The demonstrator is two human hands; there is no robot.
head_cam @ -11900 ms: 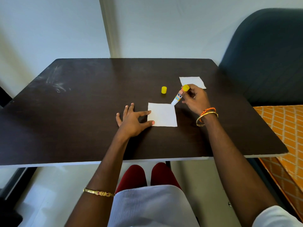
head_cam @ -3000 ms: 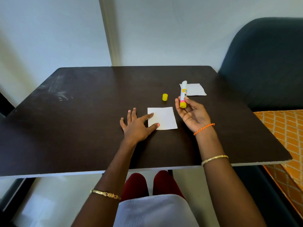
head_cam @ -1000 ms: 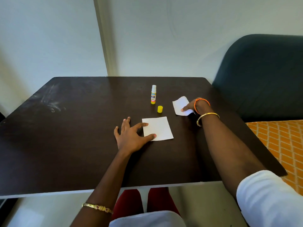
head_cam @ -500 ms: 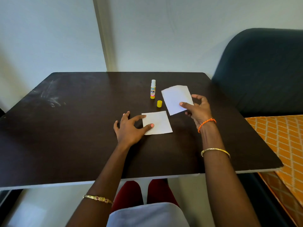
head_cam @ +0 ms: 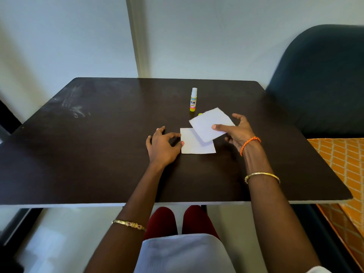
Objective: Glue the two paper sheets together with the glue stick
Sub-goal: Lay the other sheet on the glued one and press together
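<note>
One white paper sheet (head_cam: 192, 145) lies flat on the dark table (head_cam: 98, 144). My left hand (head_cam: 162, 147) rests beside it, thumb and forefinger touching its left edge. My right hand (head_cam: 237, 131) pinches a second white sheet (head_cam: 208, 123) at its right side and holds it tilted just above the first sheet's upper right corner. The glue stick (head_cam: 193, 99) stands upright and uncapped behind the sheets. Its yellow cap (head_cam: 200, 114) is mostly hidden behind the held sheet.
A dark blue chair back (head_cam: 323, 79) stands at the table's right side. An orange patterned cushion (head_cam: 342, 158) lies below it. A white wall runs behind the table. My knees show under the near edge.
My right hand has carried the second sheet down and left, from beside the glue stick to over the flat sheet's corner. My left hand stays at the flat sheet's left edge.
</note>
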